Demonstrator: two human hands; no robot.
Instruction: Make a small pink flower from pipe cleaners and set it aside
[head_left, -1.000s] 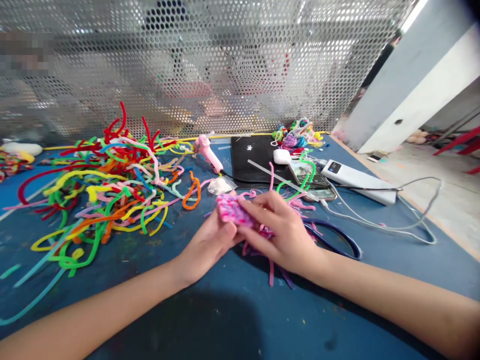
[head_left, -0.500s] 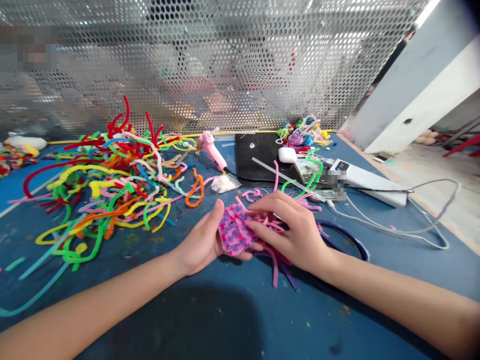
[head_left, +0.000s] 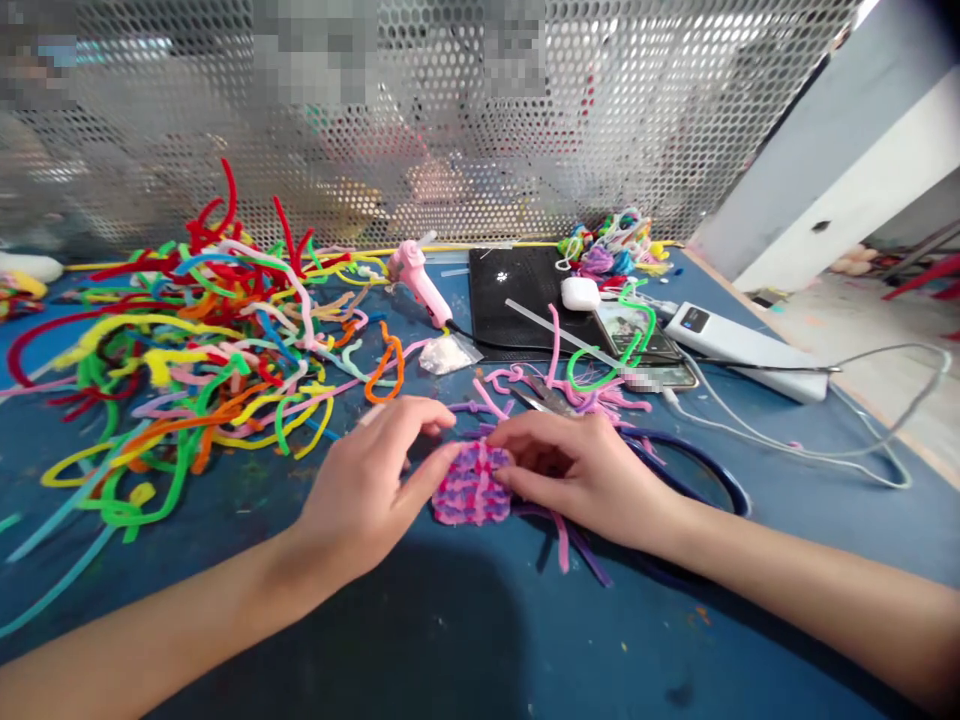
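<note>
A small woven square [head_left: 472, 490] in pink, purple and red hangs between my two hands over the blue table. My right hand [head_left: 574, 460] pinches its upper right corner between thumb and fingertips. At the upper left corner is the thumb of my left hand [head_left: 375, 470], whose fingers curl above the edge. Behind and beside my right hand lie cut pink and purple fuzzy stems [head_left: 581, 385], with scissors [head_left: 544, 397] partly hidden among them.
Many coloured fuzzy stems [head_left: 202, 350] heap up at the left. Further back are a pink glue gun [head_left: 420, 285], a small plastic bag [head_left: 448, 354], a black mat [head_left: 506, 300], a white case [head_left: 580, 294], a phone, a power bank [head_left: 750, 350] with cables and a perforated metal screen [head_left: 450, 130].
The woven square has turned and moved slightly down. My left hand has shifted from under it to its upper left corner, palm now turned down. The scissors have come into view.
</note>
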